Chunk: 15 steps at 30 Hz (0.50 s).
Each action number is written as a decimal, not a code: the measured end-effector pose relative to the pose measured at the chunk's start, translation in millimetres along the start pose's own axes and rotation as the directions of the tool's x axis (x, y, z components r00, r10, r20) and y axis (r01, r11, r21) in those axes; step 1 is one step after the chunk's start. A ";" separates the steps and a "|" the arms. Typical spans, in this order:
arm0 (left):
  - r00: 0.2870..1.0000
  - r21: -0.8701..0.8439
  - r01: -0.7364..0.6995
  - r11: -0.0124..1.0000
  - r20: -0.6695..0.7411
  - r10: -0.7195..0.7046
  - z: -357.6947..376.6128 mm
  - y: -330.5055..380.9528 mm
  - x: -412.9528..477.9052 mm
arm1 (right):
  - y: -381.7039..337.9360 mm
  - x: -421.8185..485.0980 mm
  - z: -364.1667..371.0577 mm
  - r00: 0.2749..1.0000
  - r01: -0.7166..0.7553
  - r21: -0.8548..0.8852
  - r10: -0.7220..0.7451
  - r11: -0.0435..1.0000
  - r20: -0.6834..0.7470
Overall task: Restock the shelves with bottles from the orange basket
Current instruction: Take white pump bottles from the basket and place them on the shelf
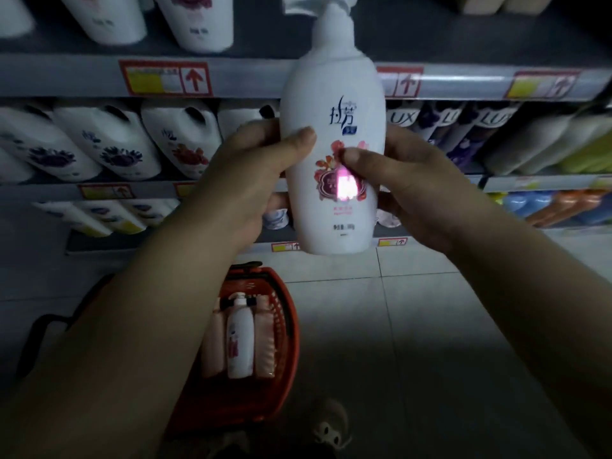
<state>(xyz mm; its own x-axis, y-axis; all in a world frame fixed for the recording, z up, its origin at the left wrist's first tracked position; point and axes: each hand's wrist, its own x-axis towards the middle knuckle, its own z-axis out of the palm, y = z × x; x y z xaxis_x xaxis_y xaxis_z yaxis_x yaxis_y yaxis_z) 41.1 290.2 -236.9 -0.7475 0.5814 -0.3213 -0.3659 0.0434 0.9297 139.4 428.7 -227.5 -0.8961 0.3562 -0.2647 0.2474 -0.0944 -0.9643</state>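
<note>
Evidently I am working partway through, clasping one white pump bottle [331,104] upright before the shelves [82,74] with my left hand [251,180] and right hand [407,190] wrapping its sides, while the orange basket [293,326] on the floor below is holding more bottles [240,339] awaiting shelving.

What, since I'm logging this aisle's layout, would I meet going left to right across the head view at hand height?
white handled jugs → left hand → white pump bottle, gripped from both sides → right hand → yellow-green bottles at the far right.
</note>
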 end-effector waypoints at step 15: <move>0.821 0.347 -0.431 0.833 -0.233 0.522 23.5 91.3 83.6 | -89.3 109.2 -23.3 0.951 0.286 -0.054 -0.290 0.957 -0.107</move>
<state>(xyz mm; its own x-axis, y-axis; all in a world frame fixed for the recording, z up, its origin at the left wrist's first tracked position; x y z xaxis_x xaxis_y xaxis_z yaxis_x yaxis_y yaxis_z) -41.8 361.8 -174.6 -0.9334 0.3108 0.1796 0.2102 0.0674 0.9753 28.1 497.7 -170.2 -0.8847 0.4652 0.0285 0.0004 0.0620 -0.9981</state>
